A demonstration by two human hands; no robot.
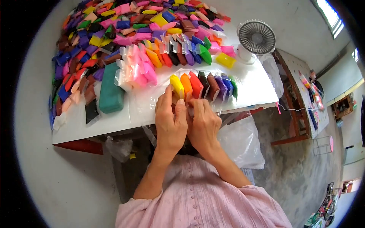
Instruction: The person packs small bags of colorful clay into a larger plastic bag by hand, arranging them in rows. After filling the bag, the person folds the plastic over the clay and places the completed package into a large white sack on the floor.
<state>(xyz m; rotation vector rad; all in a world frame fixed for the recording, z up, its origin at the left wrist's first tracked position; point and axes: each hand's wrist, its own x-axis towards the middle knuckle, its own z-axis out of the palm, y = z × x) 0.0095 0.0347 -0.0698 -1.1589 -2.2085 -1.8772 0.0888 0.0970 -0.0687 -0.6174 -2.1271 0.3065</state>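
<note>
A row of small plastic packets in different colours stands near the table's front edge, over a sheet of clear plastic (148, 108). At its left end is a yellow packet (177, 86), then an orange packet (186, 84) and a red packet (195, 85). My left hand (170, 119) is closed at the yellow packet, its thumb and fingers on the lower part. Beside it, my right hand (204, 123) is closed with curled fingers just below the orange and red packets. What its fingertips grip is hidden.
A large heap of coloured packets (125, 22) covers the back left. More packets stand behind the row, near a green block (111, 89). A small fan (256, 37) is at the back right. A clear plastic bag (243, 140) hangs below the table edge.
</note>
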